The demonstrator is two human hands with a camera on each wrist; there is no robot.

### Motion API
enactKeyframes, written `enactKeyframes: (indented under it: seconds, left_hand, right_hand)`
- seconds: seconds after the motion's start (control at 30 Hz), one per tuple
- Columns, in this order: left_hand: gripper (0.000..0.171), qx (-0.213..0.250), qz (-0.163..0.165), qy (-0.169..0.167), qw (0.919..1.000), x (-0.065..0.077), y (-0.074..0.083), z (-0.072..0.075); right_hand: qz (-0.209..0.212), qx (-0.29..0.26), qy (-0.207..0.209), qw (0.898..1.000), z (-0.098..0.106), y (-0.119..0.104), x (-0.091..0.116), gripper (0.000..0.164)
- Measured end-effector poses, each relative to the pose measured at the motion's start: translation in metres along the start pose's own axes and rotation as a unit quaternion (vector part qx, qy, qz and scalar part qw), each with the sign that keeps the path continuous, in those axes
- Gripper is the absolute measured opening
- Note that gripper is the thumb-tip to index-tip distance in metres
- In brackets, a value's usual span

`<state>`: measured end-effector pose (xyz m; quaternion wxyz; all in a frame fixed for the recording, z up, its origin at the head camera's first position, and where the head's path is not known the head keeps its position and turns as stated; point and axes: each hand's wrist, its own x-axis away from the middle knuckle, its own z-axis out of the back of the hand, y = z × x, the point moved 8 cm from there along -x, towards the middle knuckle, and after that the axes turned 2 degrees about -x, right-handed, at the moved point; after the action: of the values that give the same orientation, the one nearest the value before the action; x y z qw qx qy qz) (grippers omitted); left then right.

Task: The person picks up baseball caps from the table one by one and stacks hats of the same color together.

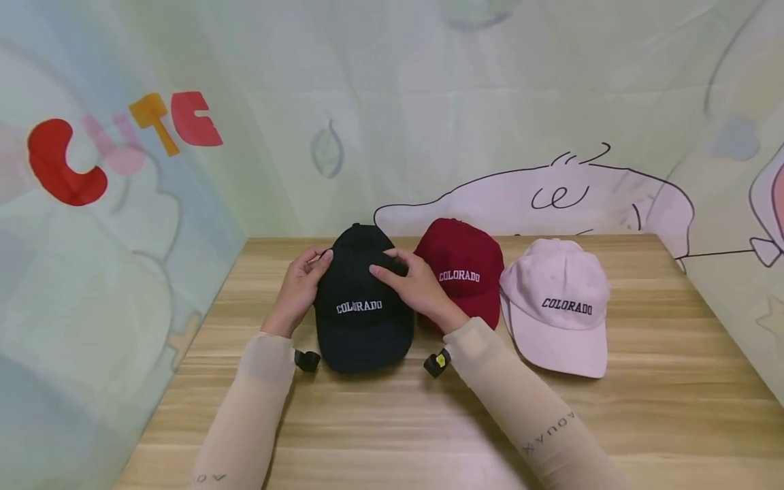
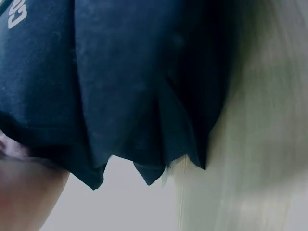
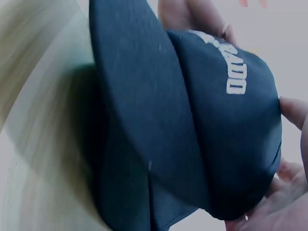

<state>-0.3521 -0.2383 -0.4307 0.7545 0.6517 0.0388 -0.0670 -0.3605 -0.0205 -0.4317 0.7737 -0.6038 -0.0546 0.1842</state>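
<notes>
A black baseball cap with white COLORADO lettering lies at the left of the row, its brim toward me. My left hand grips the left side of its crown, thumb on the cloth. On the crown's right side my right hand holds the fabric between thumb and fingers. From the right wrist, the black cap shows side-on, with another dark, brim-like layer beneath its brim. Folded dark cloth fills much of the left wrist view, and the left fingertips are hidden there.
A dark red cap stands right beside the black one, partly behind my right hand. Farther right is a pale pink cap, also marked COLORADO. All rest on a wood-grain table, with a printed cloth backdrop behind its far edge.
</notes>
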Motion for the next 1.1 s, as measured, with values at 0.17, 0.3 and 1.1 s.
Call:
enactKeyframes:
  seconds: [0.17,0.3,1.1]
  left_hand:
    - [0.023,-0.015,0.007,-0.003,0.9999,-0.009,-0.009,-0.002]
    - [0.030,-0.024,0.012,0.007,0.9996,-0.013,-0.017,-0.004]
    - [0.056,-0.245,0.050,0.113,0.9616,-0.001,-0.026,-0.014]
  right_hand:
    - [-0.002,0.003,0.025,1.000,0.002,0.002,0.000,0.053]
    - [0.020,0.026,0.044,0.998,0.001,0.004,0.001,0.057]
    - [0.029,0.216,-0.027,0.976,-0.053,0.022,0.043,0.098]
